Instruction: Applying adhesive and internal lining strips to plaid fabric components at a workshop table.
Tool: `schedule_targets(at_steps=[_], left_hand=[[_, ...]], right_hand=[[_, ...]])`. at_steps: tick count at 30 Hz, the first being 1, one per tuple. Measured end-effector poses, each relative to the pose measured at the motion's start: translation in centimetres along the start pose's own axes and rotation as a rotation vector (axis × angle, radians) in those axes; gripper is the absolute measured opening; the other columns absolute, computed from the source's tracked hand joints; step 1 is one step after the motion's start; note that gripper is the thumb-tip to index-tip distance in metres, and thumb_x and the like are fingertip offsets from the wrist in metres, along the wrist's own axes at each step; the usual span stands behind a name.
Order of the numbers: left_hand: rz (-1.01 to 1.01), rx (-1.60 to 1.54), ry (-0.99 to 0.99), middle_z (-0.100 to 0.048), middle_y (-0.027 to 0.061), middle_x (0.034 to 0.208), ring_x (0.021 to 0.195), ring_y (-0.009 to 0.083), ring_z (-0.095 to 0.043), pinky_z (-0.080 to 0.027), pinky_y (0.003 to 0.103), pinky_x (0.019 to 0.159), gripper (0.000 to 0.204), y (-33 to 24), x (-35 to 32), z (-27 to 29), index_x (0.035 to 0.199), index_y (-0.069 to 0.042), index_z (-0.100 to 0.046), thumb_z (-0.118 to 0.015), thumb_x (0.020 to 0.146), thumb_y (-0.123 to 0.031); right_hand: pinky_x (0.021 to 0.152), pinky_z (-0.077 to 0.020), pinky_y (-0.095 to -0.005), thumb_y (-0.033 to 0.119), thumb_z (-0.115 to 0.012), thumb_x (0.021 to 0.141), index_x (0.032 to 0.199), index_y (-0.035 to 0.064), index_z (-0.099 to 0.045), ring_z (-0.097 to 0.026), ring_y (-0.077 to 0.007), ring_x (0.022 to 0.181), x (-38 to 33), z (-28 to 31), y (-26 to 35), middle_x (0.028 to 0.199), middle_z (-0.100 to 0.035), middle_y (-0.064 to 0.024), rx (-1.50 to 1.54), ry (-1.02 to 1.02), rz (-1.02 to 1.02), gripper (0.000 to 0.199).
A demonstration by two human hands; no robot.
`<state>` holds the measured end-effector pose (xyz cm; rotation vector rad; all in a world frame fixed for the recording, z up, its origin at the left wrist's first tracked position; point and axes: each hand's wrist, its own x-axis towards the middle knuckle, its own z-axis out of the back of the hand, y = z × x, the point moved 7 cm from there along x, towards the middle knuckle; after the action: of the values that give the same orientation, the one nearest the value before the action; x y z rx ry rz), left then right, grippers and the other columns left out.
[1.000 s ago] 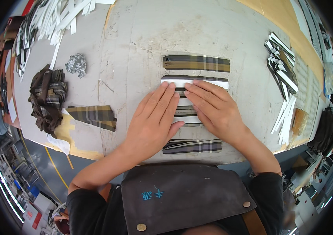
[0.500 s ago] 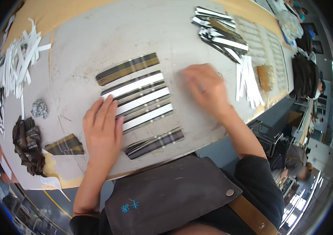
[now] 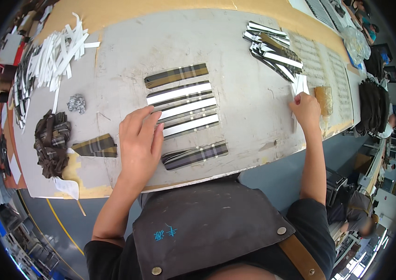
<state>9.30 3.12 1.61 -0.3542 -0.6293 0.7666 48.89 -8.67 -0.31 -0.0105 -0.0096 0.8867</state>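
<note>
My left hand [image 3: 139, 142] lies flat, fingers apart, on the left ends of a row of plaid fabric strips topped with white strips [image 3: 186, 108] on the grey work table [image 3: 170, 37]. One plaid strip [image 3: 176, 75] lies above the row and another plaid strip [image 3: 195, 155] lies below it. At the right, my right hand [image 3: 306, 108] is pinching a white strip [image 3: 299, 85] at the near end of a pile of white and plaid strips [image 3: 273, 52].
A heap of loose white strips [image 3: 60, 53] sits at the far left. A bundle of dark plaid fabric [image 3: 51, 142], a folded plaid piece [image 3: 96, 145] and a small silver crumpled thing [image 3: 76, 102] lie left of my hand. Other people stand at the edges.
My right hand left the row of strips and reached out right to the pile, closing on a white strip. My left hand stayed on the row. My head turned.
</note>
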Motion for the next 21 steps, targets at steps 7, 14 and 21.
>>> schedule_targets(at_steps=[7, 14, 21], left_hand=[[0.037, -0.302, 0.072, -0.065, 0.0129, 0.102, 0.094, 0.0285, -0.061, -0.049, 0.036, 0.079, 0.024, -1.1, 1.5, -2.2, 0.105, 0.001, -0.066, -0.067, 0.081, 0.001], [0.343, -0.867, 0.231, -0.065, 0.0050, 0.088, 0.074, 0.0103, -0.057, -0.046, 0.024, 0.063, 0.021, -1.1, 3.7, -5.3, 0.105, -0.004, -0.066, -0.071, 0.085, -0.006], [0.691, -1.259, 0.059, -0.062, 0.0001, 0.086, 0.071, 0.0032, -0.052, -0.042, 0.019, 0.059, 0.008, 2.3, 2.7, -5.1, 0.097, 0.000, -0.067, -0.060, 0.093, -0.001]], right_hand=[[0.061, -0.0503, -0.0251, 0.009, -0.071, 0.073, 0.086, -0.0029, -0.069, -0.063, -0.0136, 0.062, -3.6, 1.7, 9.1, 0.068, -0.066, -0.0099, 0.768, 0.358, 0.174, 0.018], [0.059, -0.0478, -0.0281, 0.006, -0.066, 0.074, 0.079, -0.0002, -0.065, -0.060, -0.0142, 0.061, -4.8, 2.8, 19.6, 0.067, -0.063, -0.0079, 0.744, 0.625, 0.461, 0.008], [0.071, -0.0457, -0.0258, 0.003, -0.060, 0.084, 0.098, 0.0007, -0.057, -0.056, -0.0085, 0.077, -3.5, 0.1, 21.9, 0.083, -0.061, -0.0020, 1.056, 0.907, 0.451, 0.014]])
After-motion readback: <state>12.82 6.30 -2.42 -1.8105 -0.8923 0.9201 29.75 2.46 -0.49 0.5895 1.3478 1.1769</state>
